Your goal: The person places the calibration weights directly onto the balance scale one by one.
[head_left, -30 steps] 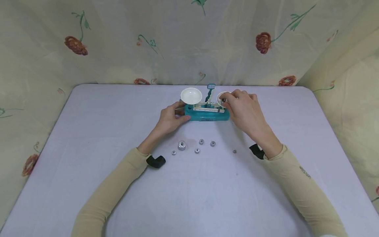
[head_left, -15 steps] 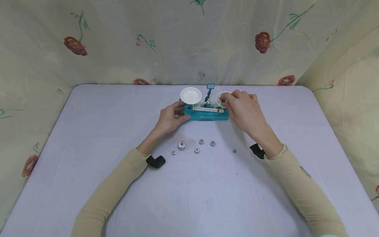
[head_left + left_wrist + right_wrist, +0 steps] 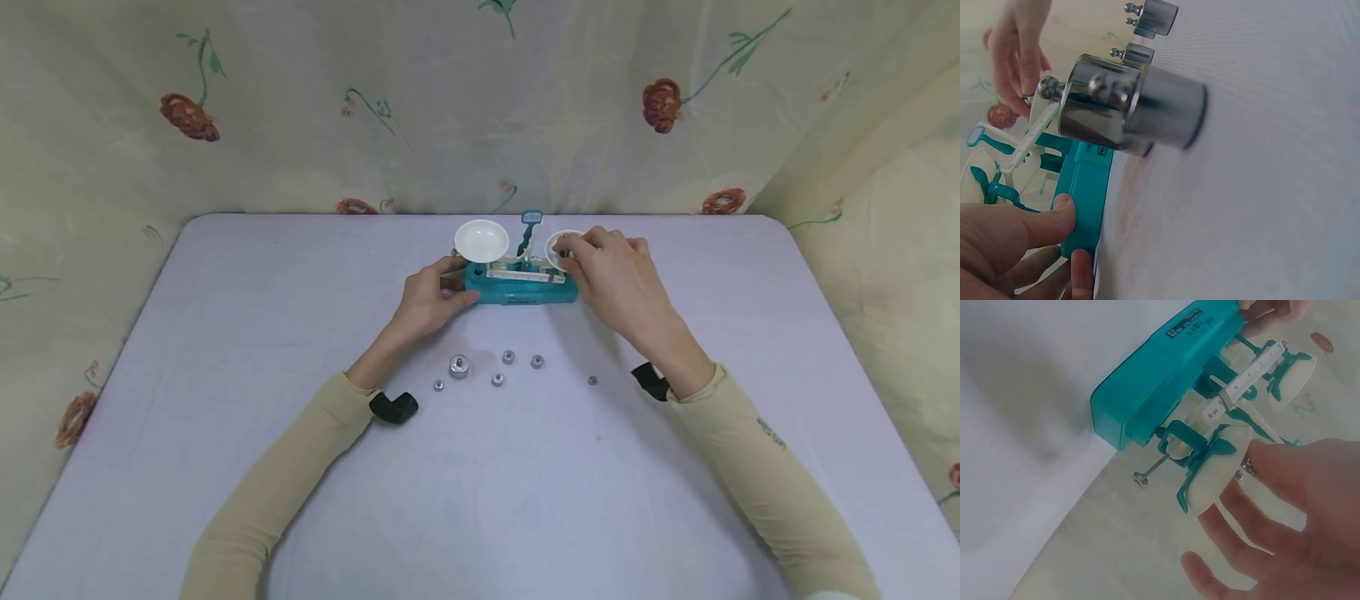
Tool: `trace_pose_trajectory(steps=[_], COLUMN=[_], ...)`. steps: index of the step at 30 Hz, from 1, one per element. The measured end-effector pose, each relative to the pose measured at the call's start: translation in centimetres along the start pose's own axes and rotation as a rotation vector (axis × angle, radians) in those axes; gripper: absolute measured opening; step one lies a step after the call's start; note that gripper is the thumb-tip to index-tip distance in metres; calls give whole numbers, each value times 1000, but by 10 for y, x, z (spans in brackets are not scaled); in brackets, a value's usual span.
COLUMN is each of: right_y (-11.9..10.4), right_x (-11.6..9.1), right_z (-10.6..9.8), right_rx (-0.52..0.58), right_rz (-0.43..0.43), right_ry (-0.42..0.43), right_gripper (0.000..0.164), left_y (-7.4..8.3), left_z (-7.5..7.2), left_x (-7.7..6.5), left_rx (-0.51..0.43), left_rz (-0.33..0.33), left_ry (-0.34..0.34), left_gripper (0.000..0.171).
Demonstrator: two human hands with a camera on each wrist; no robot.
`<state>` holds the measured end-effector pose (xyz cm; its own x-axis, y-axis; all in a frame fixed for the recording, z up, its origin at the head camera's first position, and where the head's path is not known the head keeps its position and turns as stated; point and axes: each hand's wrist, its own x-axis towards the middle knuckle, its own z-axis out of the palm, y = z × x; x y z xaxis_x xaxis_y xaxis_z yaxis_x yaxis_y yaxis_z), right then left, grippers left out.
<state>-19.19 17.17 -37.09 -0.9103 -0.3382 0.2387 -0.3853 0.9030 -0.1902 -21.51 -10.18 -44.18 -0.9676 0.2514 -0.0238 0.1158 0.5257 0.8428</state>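
Note:
A teal balance scale [image 3: 521, 292] with two white pans stands near the table's far edge. My left hand [image 3: 427, 302] grips the left end of its base, thumb on the front face in the left wrist view. The left pan [image 3: 482, 242] holds nothing visible. At the right pan [image 3: 1219, 475], my right hand [image 3: 621, 279] pinches a small shiny metal weight [image 3: 1247, 467] between thumb and fingers. Whether that weight touches the pan, I cannot tell. In the right wrist view, a sliding rider [image 3: 1227, 400] sits on the scale's white graduated beam.
Several metal weights lie in front of the scale: a large one [image 3: 459, 367], smaller ones such as this knobbed weight [image 3: 537, 362], and a tiny one [image 3: 592, 380] off to the right. A flowered curtain [image 3: 450, 108] hangs behind the white-covered table [image 3: 480, 500].

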Motion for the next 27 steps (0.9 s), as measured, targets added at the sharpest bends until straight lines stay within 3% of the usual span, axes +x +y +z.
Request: trace_pose_trajectory(steps=[14,27], right_y=[-2,-17], right_x=[-5,-18], right_z=[-7,-16], right_rx=[-18,-4], right_rz=[-17,-22], right_ry=[57,-32], right_gripper=[25,31], left_y=[0,0], left_z=[0,0], left_x=[1,0], left_rx=[-1,-7], left_rz=[-1,-6], left_ry=[-6,-1], left_gripper=[62,61])
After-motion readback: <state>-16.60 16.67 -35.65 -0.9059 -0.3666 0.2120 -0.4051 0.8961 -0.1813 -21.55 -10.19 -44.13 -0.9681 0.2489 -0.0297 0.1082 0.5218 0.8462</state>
